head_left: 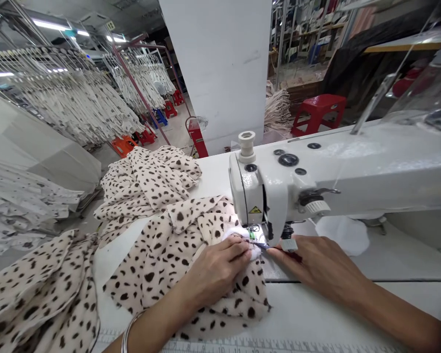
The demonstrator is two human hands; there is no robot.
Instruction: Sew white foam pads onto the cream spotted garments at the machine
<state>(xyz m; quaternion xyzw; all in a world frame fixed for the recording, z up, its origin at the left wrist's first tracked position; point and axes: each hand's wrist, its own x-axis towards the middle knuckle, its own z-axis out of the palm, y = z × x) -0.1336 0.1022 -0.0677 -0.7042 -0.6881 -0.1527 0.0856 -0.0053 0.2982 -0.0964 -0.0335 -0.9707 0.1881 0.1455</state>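
Observation:
Spotted cream fabric lies in folds on the sewing machine table, its edge reaching under the head of the white sewing machine. My left hand presses and pinches this fabric, with a strip of white cloth beside the fingers, close to the presser foot. From the right, my right hand grips a slim pointed tool; its tip meets the fabric at my left fingertips. A dark red part shows within the right hand, but the tool's exact kind is unclear. The needle area is partly hidden.
More spotted fabric is heaped behind and at the left. A printed ruler runs along the table's front edge. Beyond stand a white pillar, a red stool and racks of hanging garments.

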